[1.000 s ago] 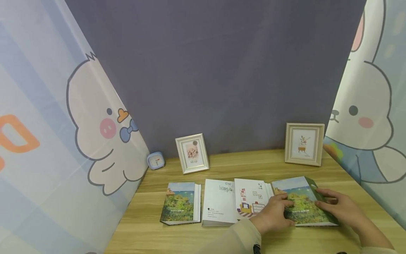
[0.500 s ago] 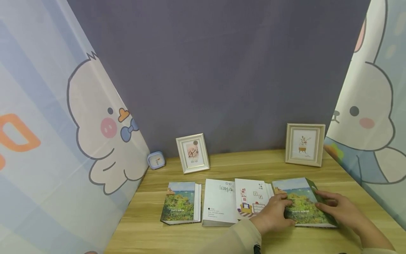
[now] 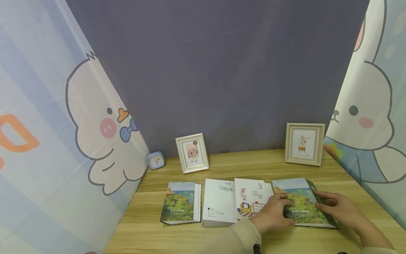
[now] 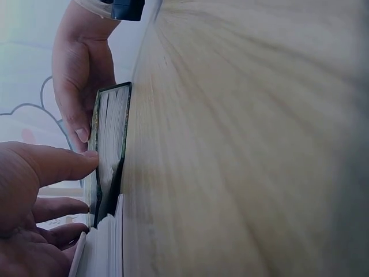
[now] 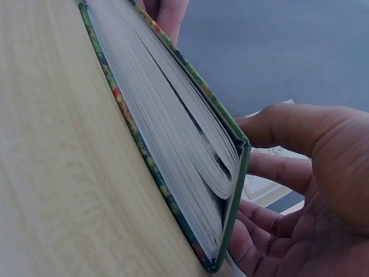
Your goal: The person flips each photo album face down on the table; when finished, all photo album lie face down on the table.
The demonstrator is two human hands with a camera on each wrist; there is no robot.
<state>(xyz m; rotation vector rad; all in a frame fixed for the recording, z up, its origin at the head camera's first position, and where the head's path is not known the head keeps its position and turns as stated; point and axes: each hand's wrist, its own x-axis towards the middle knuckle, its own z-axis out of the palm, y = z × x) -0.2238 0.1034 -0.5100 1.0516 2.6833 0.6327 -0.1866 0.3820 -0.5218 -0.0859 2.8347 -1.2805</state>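
At the table's right lies a photo album [image 3: 304, 211] with a painted coast-and-garden cover and a green spine. My left hand [image 3: 273, 213] rests on its left side, fingertips on the cover and thumb by the near edge. On the opposite side my right hand [image 3: 342, 209] touches the spine, thumb at the cover's edge. In the right wrist view, that thumb meets the upper corner of the spine [image 5: 235, 202], with the other fingers beside it. A white album with a furniture drawing [image 3: 248, 197] stands in line just left, partly hidden by my left hand.
Further left are a white album with Chinese lettering [image 3: 219, 204] and a matching painted photo album [image 3: 179, 204]. Behind stand a small blue clock [image 3: 155, 160] and two picture frames, the left frame [image 3: 192, 153] and the right frame [image 3: 304, 144]. Printed curtains flank the wooden table [image 3: 139, 233].
The painted album's far edge has shifted very slightly under my hands. Both hands stay in nearly the same place, and the other things have not moved.
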